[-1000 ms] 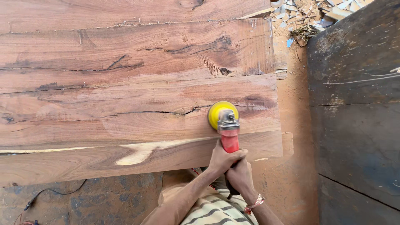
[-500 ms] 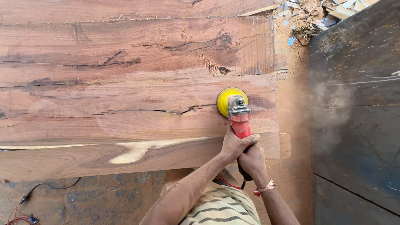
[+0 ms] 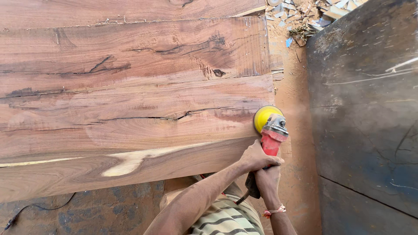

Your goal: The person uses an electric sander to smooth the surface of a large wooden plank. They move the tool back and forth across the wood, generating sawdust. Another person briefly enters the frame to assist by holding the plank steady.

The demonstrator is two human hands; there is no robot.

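A red angle grinder with a yellow sanding disc rests on the right end of a large reddish wooden slab. My left hand grips the red body just behind the grey head. Below it, my right hand holds the dark rear handle; a pink band circles that wrist. The disc sits at the slab's right edge, partly over the edge. Long dark cracks and a pale sapwood streak run along the slab.
A dark metal sheet stands to the right across a strip of sawdust-covered ground. Wood scraps and debris lie at the top right. A black cable trails on the dark floor at the bottom left.
The grinder and both hands have slid to the right along the slab, from a spot inside its surface to its right edge. Dust hangs near the disc.
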